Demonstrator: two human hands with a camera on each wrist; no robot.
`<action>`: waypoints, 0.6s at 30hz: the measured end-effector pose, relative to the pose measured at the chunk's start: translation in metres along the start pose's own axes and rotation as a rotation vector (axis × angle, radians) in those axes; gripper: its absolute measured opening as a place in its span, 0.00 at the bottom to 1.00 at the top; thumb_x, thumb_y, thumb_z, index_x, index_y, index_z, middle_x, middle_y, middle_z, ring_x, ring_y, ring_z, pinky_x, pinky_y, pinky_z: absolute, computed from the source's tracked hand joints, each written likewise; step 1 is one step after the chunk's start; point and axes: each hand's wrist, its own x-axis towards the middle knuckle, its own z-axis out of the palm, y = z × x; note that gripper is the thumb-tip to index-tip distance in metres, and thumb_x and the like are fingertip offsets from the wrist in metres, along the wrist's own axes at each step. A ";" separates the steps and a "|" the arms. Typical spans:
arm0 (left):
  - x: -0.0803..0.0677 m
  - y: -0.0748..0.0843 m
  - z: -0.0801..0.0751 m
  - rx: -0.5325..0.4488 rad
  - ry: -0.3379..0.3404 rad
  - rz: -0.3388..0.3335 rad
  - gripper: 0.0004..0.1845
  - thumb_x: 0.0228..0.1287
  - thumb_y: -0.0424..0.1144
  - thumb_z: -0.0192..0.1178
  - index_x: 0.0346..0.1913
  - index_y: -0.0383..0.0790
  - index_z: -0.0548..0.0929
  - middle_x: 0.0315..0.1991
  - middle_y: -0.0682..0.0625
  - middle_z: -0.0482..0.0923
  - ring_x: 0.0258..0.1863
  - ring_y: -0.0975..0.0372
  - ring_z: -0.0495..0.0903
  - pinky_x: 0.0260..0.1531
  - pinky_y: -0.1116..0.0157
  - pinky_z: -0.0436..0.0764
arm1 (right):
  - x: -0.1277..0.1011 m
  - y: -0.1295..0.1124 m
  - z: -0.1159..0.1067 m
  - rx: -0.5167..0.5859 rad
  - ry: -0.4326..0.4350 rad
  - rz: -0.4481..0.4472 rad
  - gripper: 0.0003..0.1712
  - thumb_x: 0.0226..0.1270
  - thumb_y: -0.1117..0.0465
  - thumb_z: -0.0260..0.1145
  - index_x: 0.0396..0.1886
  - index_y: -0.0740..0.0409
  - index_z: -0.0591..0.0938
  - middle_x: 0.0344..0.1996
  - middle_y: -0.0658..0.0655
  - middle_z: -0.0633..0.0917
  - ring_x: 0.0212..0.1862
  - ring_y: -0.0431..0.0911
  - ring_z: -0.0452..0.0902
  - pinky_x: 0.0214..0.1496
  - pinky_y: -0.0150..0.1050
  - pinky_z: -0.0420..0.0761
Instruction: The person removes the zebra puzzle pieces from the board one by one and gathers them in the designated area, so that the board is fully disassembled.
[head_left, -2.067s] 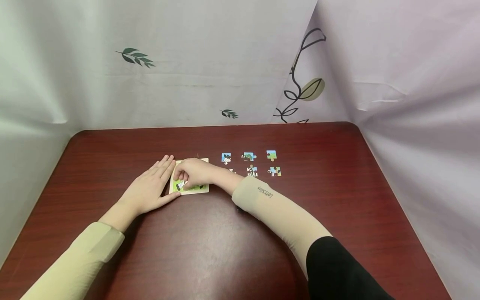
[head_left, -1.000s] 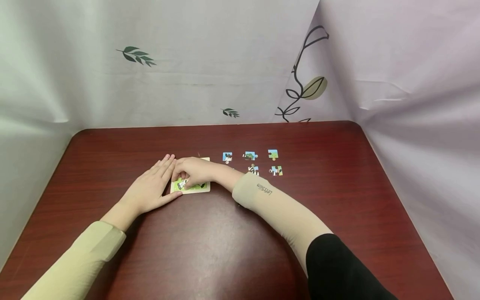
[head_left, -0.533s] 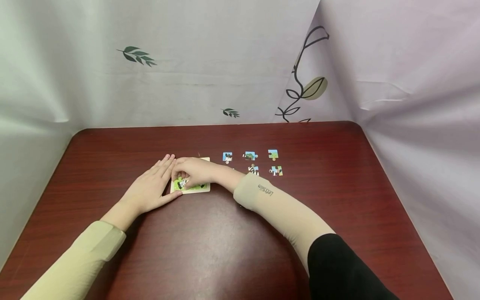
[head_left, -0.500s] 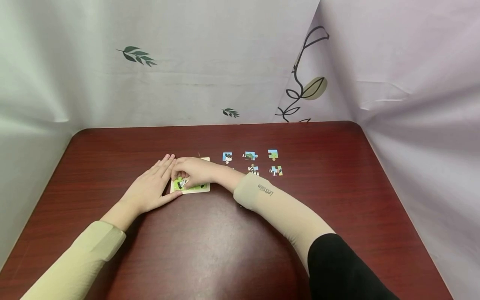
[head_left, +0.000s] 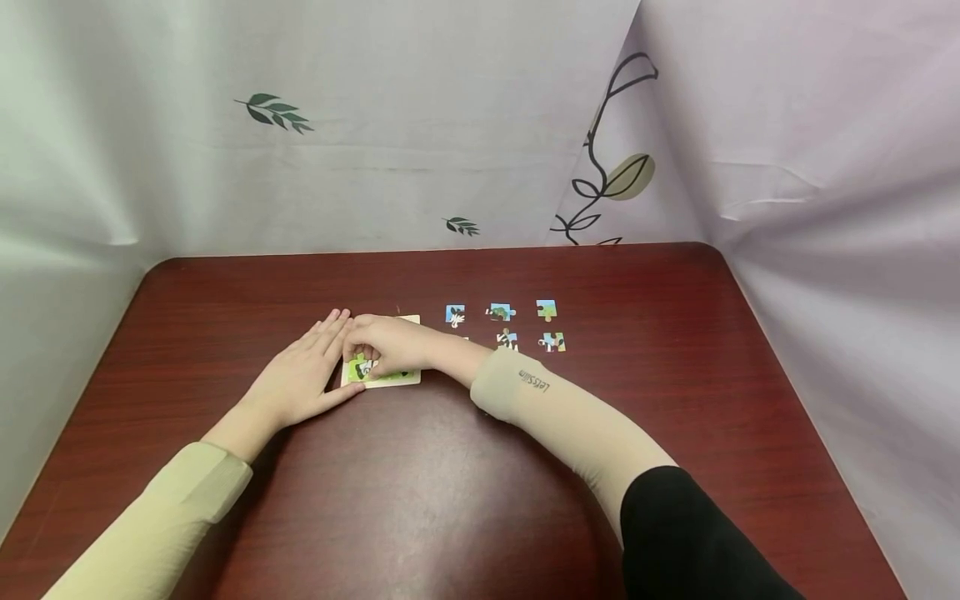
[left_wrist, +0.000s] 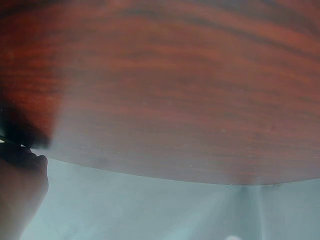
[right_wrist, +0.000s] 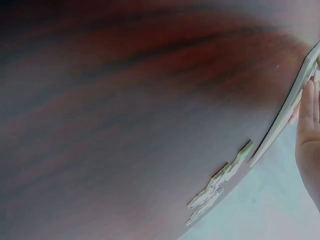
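Observation:
In the head view, a small puzzle board (head_left: 408, 377) with a pale border and a green picture lies left of centre. My left hand (head_left: 300, 379) rests flat beside it, fingers straight along its left side and thumb at the near left corner. My right hand (head_left: 392, 342) reaches over the board and covers much of it. Its fingers are bent down, and thumb and fingers pinch at a green-and-white puzzle piece (head_left: 361, 365) near the left border. Their exact contact is partly hidden. In the right wrist view the board (right_wrist: 280, 122) shows edge-on beside the fingers.
Right of the board, loose puzzle pieces (head_left: 501, 312) lie in two rows; the right wrist hides part of one. Everything lies on a dark red wooden table (head_left: 637, 333). White leaf-patterned cloth (head_left: 375, 167) hangs behind the table and at both sides.
Over the board the right fingers have shifted slightly, and more of the green piece now shows between them. The right forearm has moved a little to the right. My left hand stays in place.

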 end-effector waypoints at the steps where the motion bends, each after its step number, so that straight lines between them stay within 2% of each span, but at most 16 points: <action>1: 0.000 0.000 0.000 0.000 -0.001 0.000 0.52 0.59 0.70 0.48 0.73 0.33 0.50 0.74 0.38 0.49 0.74 0.50 0.48 0.73 0.56 0.53 | 0.000 0.000 0.000 -0.001 0.003 -0.002 0.17 0.53 0.65 0.72 0.43 0.52 0.81 0.45 0.48 0.74 0.40 0.36 0.74 0.42 0.17 0.71; 10: -0.002 0.001 -0.002 0.004 -0.001 0.003 0.51 0.59 0.69 0.49 0.73 0.32 0.51 0.73 0.38 0.49 0.74 0.50 0.48 0.73 0.55 0.52 | -0.001 -0.002 0.001 -0.053 0.007 0.001 0.17 0.54 0.64 0.71 0.44 0.50 0.80 0.46 0.46 0.74 0.39 0.33 0.73 0.42 0.19 0.71; 18: -0.001 0.001 0.000 0.006 -0.004 0.001 0.51 0.59 0.70 0.48 0.73 0.34 0.51 0.74 0.39 0.49 0.74 0.50 0.48 0.72 0.55 0.53 | -0.002 -0.002 0.001 -0.103 0.018 -0.021 0.15 0.55 0.62 0.71 0.43 0.48 0.79 0.39 0.43 0.75 0.36 0.32 0.71 0.42 0.20 0.70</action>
